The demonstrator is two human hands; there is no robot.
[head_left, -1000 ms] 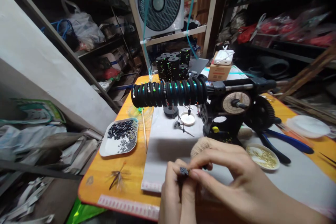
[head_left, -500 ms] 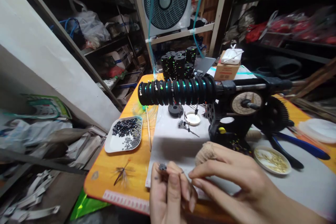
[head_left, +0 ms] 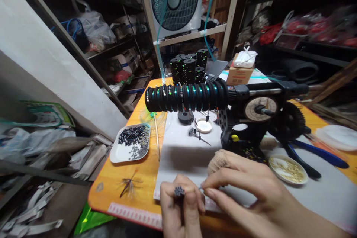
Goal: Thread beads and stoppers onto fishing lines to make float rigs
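Observation:
Near the front edge of the table, my left hand (head_left: 185, 212) is closed, with a cluster of small dark grey pieces (head_left: 179, 192) showing between thumb and forefinger. Just to its right, my right hand (head_left: 251, 189) pinches with thumb and forefinger close to the left fingers. What lies in that pinch is too small to name. A tan wrap (head_left: 218, 161) covers one of its fingers. On the white sheet beyond lie a bundle of thin dark stems with grey tips (head_left: 199, 135) and a small white dish (head_left: 204, 125).
A white tray (head_left: 113, 156) of black and grey pieces stands at left. Behind the hands, a machine (head_left: 251, 119) carries a roller of black rings (head_left: 186, 97). At right are a dish of gold pieces (head_left: 305, 179) and blue-handled pliers (head_left: 320, 154). A feathery tuft (head_left: 129, 186) lies at front left.
My left hand has turned and shifted slightly right and down, so the grey cluster faces the camera more. My right hand stays in nearly the same pinch.

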